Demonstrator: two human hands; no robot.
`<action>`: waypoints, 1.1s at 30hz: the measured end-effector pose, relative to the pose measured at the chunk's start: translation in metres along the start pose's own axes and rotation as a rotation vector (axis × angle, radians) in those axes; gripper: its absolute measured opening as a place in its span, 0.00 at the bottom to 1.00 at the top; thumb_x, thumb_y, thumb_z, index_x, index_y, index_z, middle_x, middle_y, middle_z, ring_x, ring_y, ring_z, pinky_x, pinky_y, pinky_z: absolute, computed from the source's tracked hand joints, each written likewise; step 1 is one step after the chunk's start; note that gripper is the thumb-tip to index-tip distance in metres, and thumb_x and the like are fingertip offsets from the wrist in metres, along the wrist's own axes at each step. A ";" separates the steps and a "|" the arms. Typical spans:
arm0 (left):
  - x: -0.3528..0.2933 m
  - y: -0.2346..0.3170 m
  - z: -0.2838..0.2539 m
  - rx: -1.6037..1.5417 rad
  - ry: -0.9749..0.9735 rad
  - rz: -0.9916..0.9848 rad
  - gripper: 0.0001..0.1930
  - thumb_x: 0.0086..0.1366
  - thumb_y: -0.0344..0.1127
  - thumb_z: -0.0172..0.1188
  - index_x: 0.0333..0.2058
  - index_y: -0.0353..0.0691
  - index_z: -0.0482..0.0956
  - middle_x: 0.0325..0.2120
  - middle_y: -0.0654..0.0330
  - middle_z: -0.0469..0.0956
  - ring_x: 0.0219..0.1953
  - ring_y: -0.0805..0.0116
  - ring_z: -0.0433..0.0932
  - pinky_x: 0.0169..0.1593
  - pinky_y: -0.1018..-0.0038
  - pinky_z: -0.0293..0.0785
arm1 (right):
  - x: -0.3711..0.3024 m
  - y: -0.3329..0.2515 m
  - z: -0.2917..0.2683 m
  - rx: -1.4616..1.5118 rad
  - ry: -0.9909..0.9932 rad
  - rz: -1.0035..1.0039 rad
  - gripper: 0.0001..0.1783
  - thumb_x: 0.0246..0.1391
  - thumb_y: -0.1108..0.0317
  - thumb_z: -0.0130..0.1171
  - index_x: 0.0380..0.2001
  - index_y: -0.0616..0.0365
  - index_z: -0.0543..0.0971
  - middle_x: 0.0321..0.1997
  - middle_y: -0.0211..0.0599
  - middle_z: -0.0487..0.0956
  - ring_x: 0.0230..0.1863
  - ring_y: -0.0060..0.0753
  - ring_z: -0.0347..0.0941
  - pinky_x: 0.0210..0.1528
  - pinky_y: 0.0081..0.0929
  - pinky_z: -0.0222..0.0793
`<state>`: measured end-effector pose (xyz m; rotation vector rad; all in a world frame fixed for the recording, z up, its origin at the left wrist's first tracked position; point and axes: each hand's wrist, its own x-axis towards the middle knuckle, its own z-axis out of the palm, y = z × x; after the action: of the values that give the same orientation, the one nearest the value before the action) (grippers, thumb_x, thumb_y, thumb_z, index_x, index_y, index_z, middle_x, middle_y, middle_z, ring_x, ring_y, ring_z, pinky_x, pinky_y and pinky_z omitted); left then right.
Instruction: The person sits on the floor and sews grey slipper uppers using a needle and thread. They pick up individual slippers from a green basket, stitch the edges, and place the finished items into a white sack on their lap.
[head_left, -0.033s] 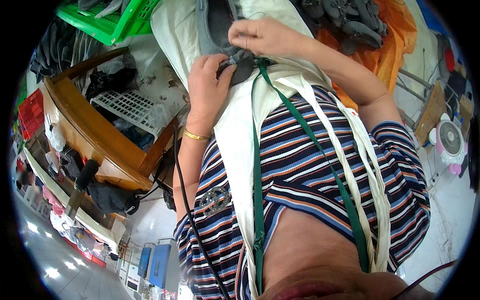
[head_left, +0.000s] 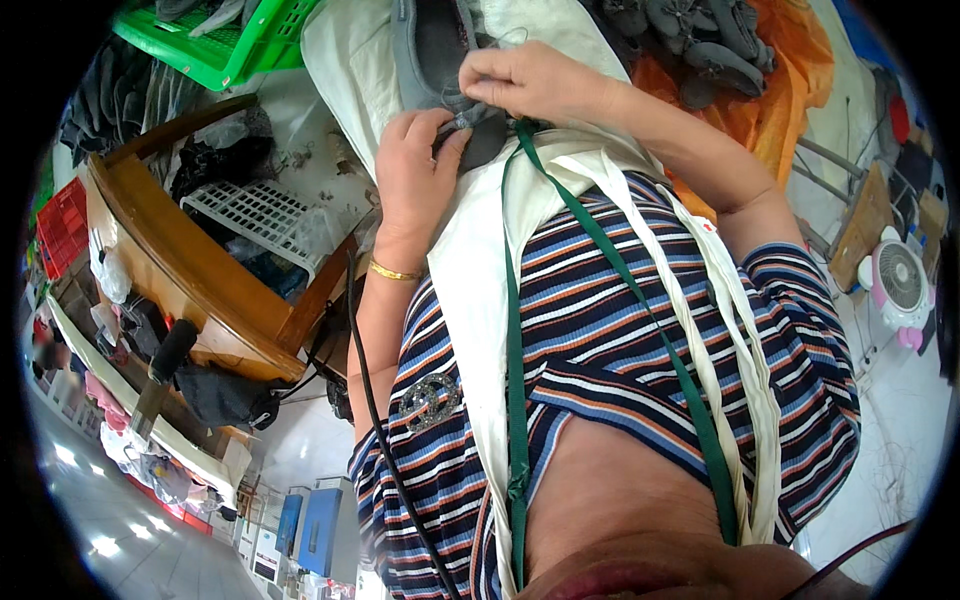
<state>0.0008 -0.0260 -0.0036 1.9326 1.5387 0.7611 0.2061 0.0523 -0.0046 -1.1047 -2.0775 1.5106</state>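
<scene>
Already shaped, the grey shoe [head_left: 409,60] is pinched by the left hand [head_left: 408,170]; the right hand [head_left: 535,85] is curled closed, its hold unclear; handwork seems unfinished.

12 o'clock: the top edge is cutting off the grey shoe [head_left: 430,80]; the left hand [head_left: 410,165] is hiding part of its near end. Anything between the fingertips of the right hand [head_left: 540,80] is appearing too small to tell. The top edge is also cropping a green crate [head_left: 255,50] at 11 o'clock and a shoe pile [head_left: 725,65] at 1 o'clock. Bundled cloth [head_left: 160,470], 8 o'clock, is looking blurred.
</scene>
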 end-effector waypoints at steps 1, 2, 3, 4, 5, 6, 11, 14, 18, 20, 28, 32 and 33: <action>-0.001 -0.002 0.002 0.023 0.028 0.023 0.11 0.54 0.29 0.68 0.36 0.37 0.80 0.32 0.54 0.78 0.36 0.53 0.75 0.41 0.64 0.72 | -0.004 0.007 0.008 -0.064 0.040 -0.083 0.08 0.60 0.64 0.56 0.39 0.54 0.78 0.25 0.36 0.79 0.24 0.32 0.75 0.31 0.26 0.70; -0.002 -0.003 0.005 0.035 0.056 0.043 0.11 0.53 0.29 0.68 0.36 0.37 0.80 0.32 0.54 0.79 0.36 0.54 0.75 0.40 0.64 0.72 | -0.008 0.011 0.011 -0.128 0.081 -0.166 0.07 0.57 0.65 0.58 0.37 0.54 0.79 0.25 0.41 0.79 0.24 0.37 0.77 0.31 0.30 0.72; -0.004 -0.005 0.006 0.048 0.085 0.057 0.11 0.52 0.29 0.69 0.35 0.38 0.80 0.32 0.55 0.79 0.36 0.54 0.75 0.40 0.65 0.72 | -0.012 0.001 0.005 -0.182 -0.029 -0.088 0.09 0.61 0.66 0.55 0.40 0.59 0.78 0.28 0.39 0.80 0.27 0.33 0.77 0.34 0.24 0.71; -0.006 -0.006 0.008 0.062 0.114 0.072 0.11 0.52 0.29 0.69 0.35 0.38 0.80 0.32 0.55 0.79 0.36 0.55 0.75 0.40 0.65 0.72 | -0.015 0.001 0.007 -0.206 -0.016 -0.113 0.09 0.61 0.66 0.55 0.40 0.58 0.78 0.29 0.40 0.81 0.28 0.35 0.78 0.34 0.25 0.72; -0.008 -0.006 0.009 0.066 0.126 0.067 0.11 0.51 0.29 0.70 0.35 0.38 0.80 0.31 0.56 0.79 0.35 0.55 0.75 0.40 0.65 0.72 | -0.018 0.003 0.010 -0.229 -0.003 -0.138 0.09 0.61 0.66 0.55 0.40 0.58 0.79 0.29 0.41 0.81 0.29 0.36 0.79 0.34 0.26 0.72; -0.009 -0.007 0.010 0.069 0.139 0.065 0.11 0.51 0.29 0.70 0.34 0.39 0.81 0.30 0.56 0.79 0.35 0.56 0.75 0.39 0.66 0.72 | -0.020 0.003 0.012 -0.255 0.012 -0.164 0.09 0.61 0.66 0.55 0.41 0.58 0.79 0.29 0.42 0.81 0.29 0.38 0.80 0.34 0.28 0.73; -0.008 -0.007 0.012 0.067 0.193 0.075 0.10 0.50 0.28 0.71 0.33 0.40 0.81 0.27 0.59 0.79 0.32 0.58 0.75 0.37 0.68 0.72 | -0.024 -0.004 0.011 -0.396 -0.003 -0.206 0.08 0.61 0.66 0.54 0.39 0.56 0.79 0.28 0.45 0.80 0.29 0.44 0.80 0.32 0.32 0.74; -0.010 -0.008 0.012 0.058 0.188 0.055 0.09 0.52 0.29 0.71 0.33 0.39 0.82 0.27 0.59 0.79 0.32 0.61 0.75 0.37 0.70 0.71 | -0.025 -0.007 0.010 -0.436 -0.012 -0.204 0.07 0.61 0.67 0.54 0.39 0.55 0.78 0.27 0.45 0.80 0.27 0.44 0.79 0.31 0.32 0.74; -0.010 -0.008 0.013 0.048 0.204 0.060 0.09 0.52 0.29 0.71 0.32 0.40 0.82 0.27 0.60 0.79 0.32 0.61 0.75 0.37 0.70 0.71 | -0.025 -0.007 0.010 -0.455 -0.010 -0.212 0.07 0.61 0.68 0.54 0.39 0.54 0.79 0.25 0.45 0.80 0.25 0.43 0.78 0.30 0.32 0.74; -0.010 -0.007 0.013 0.050 0.206 0.061 0.09 0.52 0.29 0.71 0.32 0.40 0.82 0.27 0.60 0.79 0.32 0.62 0.75 0.37 0.70 0.71 | -0.026 -0.008 0.010 -0.464 -0.009 -0.214 0.06 0.61 0.68 0.54 0.39 0.54 0.79 0.25 0.44 0.80 0.25 0.43 0.78 0.30 0.32 0.74; -0.010 -0.008 0.014 0.065 0.217 0.075 0.09 0.51 0.29 0.72 0.32 0.40 0.82 0.27 0.60 0.78 0.31 0.61 0.75 0.37 0.70 0.71 | -0.025 -0.006 0.011 -0.482 0.024 -0.265 0.06 0.60 0.68 0.55 0.38 0.54 0.78 0.24 0.45 0.79 0.23 0.44 0.77 0.27 0.33 0.72; -0.009 -0.010 0.015 0.072 0.223 0.111 0.09 0.50 0.27 0.71 0.31 0.41 0.82 0.26 0.59 0.78 0.31 0.60 0.75 0.36 0.69 0.71 | -0.023 -0.014 0.012 -0.547 0.021 -0.263 0.03 0.58 0.69 0.56 0.34 0.56 0.76 0.22 0.46 0.77 0.23 0.46 0.77 0.26 0.34 0.71; -0.008 -0.010 0.016 0.074 0.225 0.122 0.10 0.49 0.26 0.71 0.31 0.41 0.82 0.26 0.59 0.78 0.31 0.59 0.75 0.35 0.68 0.71 | -0.023 -0.015 0.014 -0.559 0.022 -0.253 0.03 0.57 0.69 0.56 0.33 0.56 0.75 0.21 0.46 0.77 0.22 0.47 0.76 0.25 0.35 0.71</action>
<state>0.0035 -0.0333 -0.0224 2.0690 1.6099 1.0172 0.2058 0.0236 0.0081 -0.9661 -2.5870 0.8138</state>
